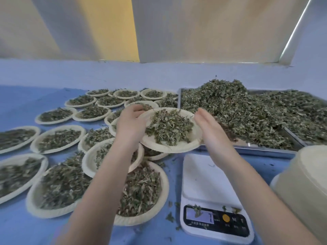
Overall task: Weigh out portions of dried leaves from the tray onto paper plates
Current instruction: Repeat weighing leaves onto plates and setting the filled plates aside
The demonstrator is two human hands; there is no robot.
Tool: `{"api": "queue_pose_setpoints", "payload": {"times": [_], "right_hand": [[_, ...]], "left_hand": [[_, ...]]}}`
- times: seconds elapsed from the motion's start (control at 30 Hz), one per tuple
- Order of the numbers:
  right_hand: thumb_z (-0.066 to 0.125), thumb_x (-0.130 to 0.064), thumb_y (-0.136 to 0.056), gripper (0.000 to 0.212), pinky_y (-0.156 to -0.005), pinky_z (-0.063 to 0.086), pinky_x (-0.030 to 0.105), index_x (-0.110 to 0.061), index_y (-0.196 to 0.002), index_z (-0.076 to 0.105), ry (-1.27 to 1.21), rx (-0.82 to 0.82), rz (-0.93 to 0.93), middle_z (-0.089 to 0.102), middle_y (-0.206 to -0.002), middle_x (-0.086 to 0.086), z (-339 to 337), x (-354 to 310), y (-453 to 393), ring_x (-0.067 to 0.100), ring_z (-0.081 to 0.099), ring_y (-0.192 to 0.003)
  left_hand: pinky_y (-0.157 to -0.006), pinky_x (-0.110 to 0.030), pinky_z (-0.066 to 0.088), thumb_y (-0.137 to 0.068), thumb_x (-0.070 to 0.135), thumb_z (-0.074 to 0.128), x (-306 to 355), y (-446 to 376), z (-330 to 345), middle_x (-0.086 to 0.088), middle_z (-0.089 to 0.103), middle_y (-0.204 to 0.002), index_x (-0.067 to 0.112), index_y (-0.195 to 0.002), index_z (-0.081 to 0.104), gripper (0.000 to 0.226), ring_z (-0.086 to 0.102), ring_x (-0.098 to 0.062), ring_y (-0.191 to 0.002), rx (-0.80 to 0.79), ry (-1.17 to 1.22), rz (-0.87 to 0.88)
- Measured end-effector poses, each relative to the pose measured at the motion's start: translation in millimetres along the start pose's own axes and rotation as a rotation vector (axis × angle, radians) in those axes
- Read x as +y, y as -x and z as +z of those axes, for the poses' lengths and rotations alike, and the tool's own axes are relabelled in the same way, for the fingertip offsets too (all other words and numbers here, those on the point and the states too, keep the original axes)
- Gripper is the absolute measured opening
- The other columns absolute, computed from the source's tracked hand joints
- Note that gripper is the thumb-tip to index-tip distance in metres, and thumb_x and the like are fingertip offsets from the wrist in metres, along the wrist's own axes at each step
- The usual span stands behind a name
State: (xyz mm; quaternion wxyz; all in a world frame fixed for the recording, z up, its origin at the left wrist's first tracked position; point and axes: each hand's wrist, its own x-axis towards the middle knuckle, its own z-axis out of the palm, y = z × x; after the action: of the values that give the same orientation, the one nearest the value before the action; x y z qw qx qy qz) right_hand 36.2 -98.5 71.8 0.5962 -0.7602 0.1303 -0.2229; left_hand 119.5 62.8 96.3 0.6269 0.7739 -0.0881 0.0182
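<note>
Above the blue surface (21, 227), between the spread of filled plates and the metal tray (265, 150), a paper plate (178, 146) heaped with dried leaves (169, 127) is held in the air, tilted a little toward the camera. The left hand (131, 124) grips its left rim, fingers (137, 108) curled over the far edge and the palm under the near side. The right hand (210, 124) stands just beside the plate's right rim, its fingers straight and together, edge-on; whether it touches the rim cannot be told. The tray lies to the right, piled with loose leaves (247, 110) that rise highest at its far left corner. A white kitchen scale (203, 175) sits just below the held plate, its platform bare except for a few crumbs, with scraps of leaf lying on the dark display panel (216, 220). A stack of unused plates (304, 188) stands at the right edge. To the left, many filled plates (58, 138) cover the surface, some overlapping one another
</note>
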Motion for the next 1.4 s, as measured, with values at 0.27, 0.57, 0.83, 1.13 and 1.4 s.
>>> {"api": "queue_pose_setpoints", "payload": {"times": [0.27, 0.57, 0.83, 1.13, 1.4], "right_hand": [[0.07, -0.03, -0.085, 0.025, -0.043, 0.041, 0.022, -0.006, -0.09, 0.069, -0.183, -0.153, 0.232, 0.058, -0.058, 0.0, 72, -17, -50, 0.012, 0.051, -0.046], [0.066, -0.003, -0.085, 0.009, -0.041, 0.047, 0.019, 0.004, -0.088, 0.061, -0.344, -0.218, 0.382, 0.061, -0.073, 0.011, 160, -35, -162, 0.013, 0.054, -0.049], [0.06, -0.014, -0.093, 0.021, -0.083, 0.056, 0.043, 0.006, -0.092, 0.057, 0.017, -0.115, 0.194, 0.056, -0.072, 0.015, 238, -25, -272, 0.025, 0.06, -0.065], [0.026, -0.02, -0.103, 0.034, -0.058, 0.032, 0.021, -0.016, -0.074, 0.043, 0.735, -0.403, 0.07, 0.041, -0.075, 0.002, 281, 24, -326, 0.021, 0.043, -0.073], [0.016, -0.035, -0.102, 0.051, -0.114, -0.002, 0.059, -0.015, -0.146, 0.031, 1.105, -0.435, 0.029, 0.02, -0.157, 0.011, 281, 40, -322, 0.029, 0.004, -0.146]], "left_hand": [[-0.082, -0.042, 0.05, -0.089, -0.004, 0.051, -11, -54, -71, -0.006, 0.057, -0.126, 0.011, -0.128, 0.053, 0.042, 0.057, -0.04, -0.109, 0.167, -0.001, -0.088], [-0.065, -0.035, 0.041, -0.09, -0.001, 0.05, -26, -172, -122, -0.017, 0.056, -0.094, 0.001, -0.094, 0.057, 0.008, 0.045, -0.024, -0.062, 0.212, -0.052, -0.161], [-0.065, -0.034, 0.056, -0.092, -0.012, 0.045, -41, -280, -131, -0.03, 0.054, -0.12, -0.007, -0.098, 0.046, 0.008, 0.064, -0.035, -0.092, 0.126, -0.106, -0.248], [-0.05, -0.025, 0.027, -0.097, 0.01, 0.046, -114, -324, -112, -0.019, 0.061, -0.099, -0.002, -0.115, 0.055, 0.024, 0.034, -0.015, -0.056, -0.141, -0.854, -0.22], [-0.106, -0.057, 0.022, -0.09, 0.001, 0.039, -126, -326, -90, -0.02, 0.048, -0.123, 0.01, -0.089, 0.054, 0.018, 0.037, -0.041, -0.119, -0.133, -1.21, -0.2]]}}
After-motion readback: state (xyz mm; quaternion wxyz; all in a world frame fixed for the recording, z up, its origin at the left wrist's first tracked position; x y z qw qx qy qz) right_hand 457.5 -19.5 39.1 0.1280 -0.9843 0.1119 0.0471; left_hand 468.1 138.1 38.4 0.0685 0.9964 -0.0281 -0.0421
